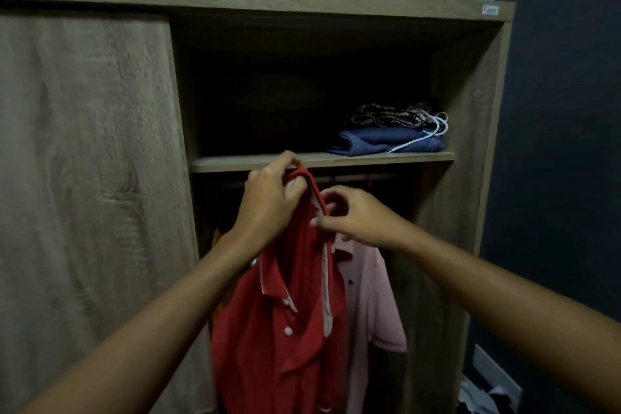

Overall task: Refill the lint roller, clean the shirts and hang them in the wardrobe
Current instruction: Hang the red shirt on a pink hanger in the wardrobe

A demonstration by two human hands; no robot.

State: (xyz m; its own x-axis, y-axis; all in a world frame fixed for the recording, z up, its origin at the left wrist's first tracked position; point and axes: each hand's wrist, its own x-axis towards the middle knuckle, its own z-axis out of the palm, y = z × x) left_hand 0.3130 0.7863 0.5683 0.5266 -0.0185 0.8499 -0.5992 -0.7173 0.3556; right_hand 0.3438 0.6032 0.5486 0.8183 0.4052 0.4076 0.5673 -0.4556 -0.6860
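Observation:
A red polo shirt (285, 323) with pale collar trim and white buttons hangs in front of the open wardrobe (470, 111). My left hand (268, 202) grips the top of its collar just under the shelf edge. My right hand (356, 215) pinches the collar's right side beside it. Behind the red shirt, a pink shirt (373, 306) hangs from the rail (356, 178). A sliver of yellow-orange cloth (216, 239) shows at the left. Any hanger in the red shirt is hidden, and no lint roller is in view.
The wardrobe's sliding door (87, 178) covers the left half. On the shelf (369, 157) lie folded blue clothes (386, 141) with a patterned piece on top. A dark wall (564, 144) stands to the right, with clutter (484, 393) on the floor below it.

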